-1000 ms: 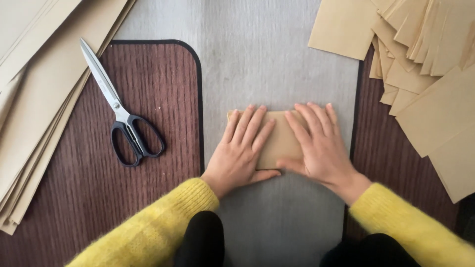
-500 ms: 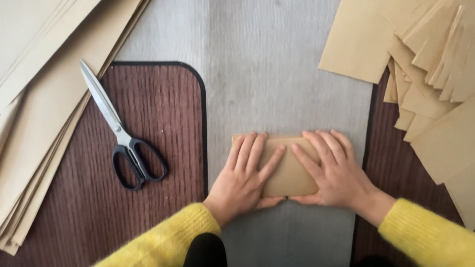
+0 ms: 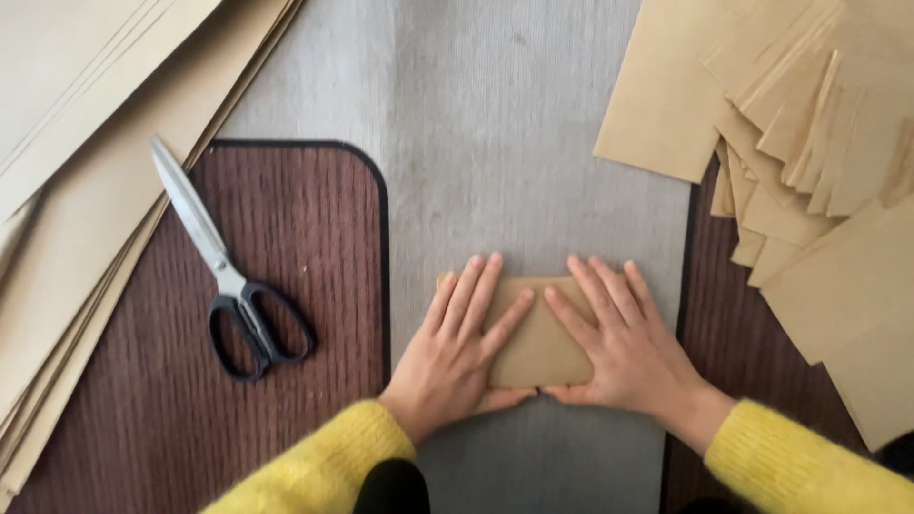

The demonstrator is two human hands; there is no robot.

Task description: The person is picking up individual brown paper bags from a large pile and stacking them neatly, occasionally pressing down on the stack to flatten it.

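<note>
Both hands, left (image 3: 455, 357) and right (image 3: 624, 347), press spread flat on my folded paper (image 3: 541, 345); fold looks made, creasing unfinished; scissors (image 3: 228, 276) idle left.

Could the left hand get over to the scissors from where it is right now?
Probably yes. The left hand lies flat on the folded paper, and the scissors lie closed on the brown mat on that hand's side. Nothing lies between them, though lifting that hand leaves only the right hand on the paper.
</note>
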